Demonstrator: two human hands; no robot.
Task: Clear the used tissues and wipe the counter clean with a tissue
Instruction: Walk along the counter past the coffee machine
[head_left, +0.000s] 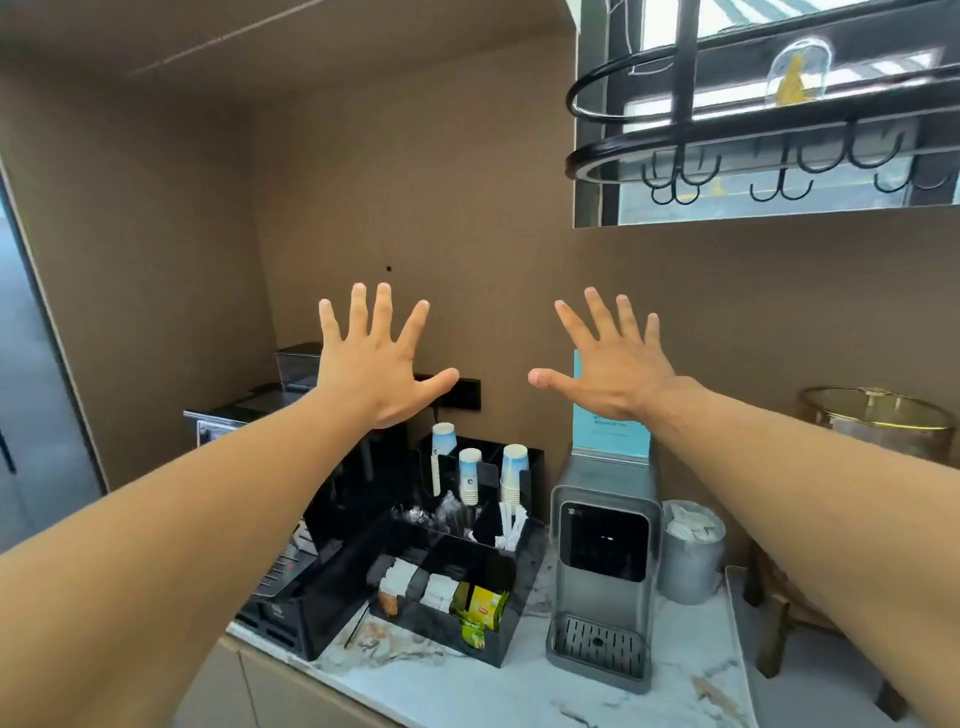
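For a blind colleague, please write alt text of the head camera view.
Left hand and right hand are raised, open and empty, above a marble counter holding a water dispenser, black condiment organizer and paper cups.

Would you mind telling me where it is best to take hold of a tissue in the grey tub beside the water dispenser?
Pinch the crumpled white tissue where it stands above the rim of the grey tub, coming straight down from above: the tub is open only at the top, and the water dispenser stands close on its left. Both the left hand and the right hand are open and empty.
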